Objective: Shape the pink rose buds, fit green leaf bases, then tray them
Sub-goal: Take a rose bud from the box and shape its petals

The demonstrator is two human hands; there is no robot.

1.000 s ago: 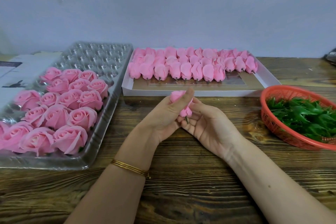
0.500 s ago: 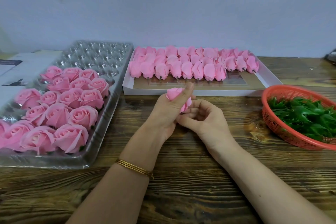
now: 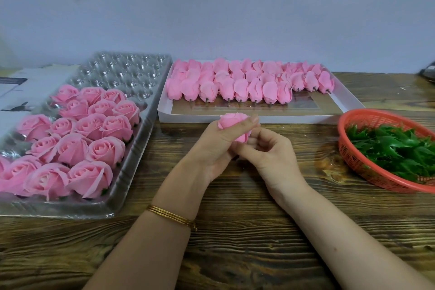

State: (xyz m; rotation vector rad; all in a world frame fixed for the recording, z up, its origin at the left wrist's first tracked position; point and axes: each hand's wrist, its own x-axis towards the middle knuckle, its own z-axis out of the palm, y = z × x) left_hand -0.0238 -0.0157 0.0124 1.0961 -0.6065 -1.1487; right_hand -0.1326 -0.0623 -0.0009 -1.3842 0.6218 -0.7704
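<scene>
A pink rose bud [image 3: 231,122] sits between both hands above the table's middle. My left hand [image 3: 216,146] grips it, thumb laid across its front. My right hand [image 3: 270,155] has curled fingers pinching the bud's lower part from the right; its stem is hidden. A clear plastic tray [image 3: 131,78] on the left holds several opened pink roses [image 3: 94,148] with green bases. A white box [image 3: 256,118] behind my hands holds rows of closed pink buds [image 3: 235,85]. Green leaf bases [image 3: 395,151] fill a red basket [image 3: 353,160] on the right.
The wooden table [image 3: 235,231] is bare in front of my arms. The tray's far cups stand unfilled. White paper [image 3: 21,92] lies at the far left, a dark object [image 3: 429,73] at the right edge. A wall stands behind.
The bud has turned from stem-down to its top facing up and away. My right hand's fingers have curled in under it, and both hands rose slightly toward the box.
</scene>
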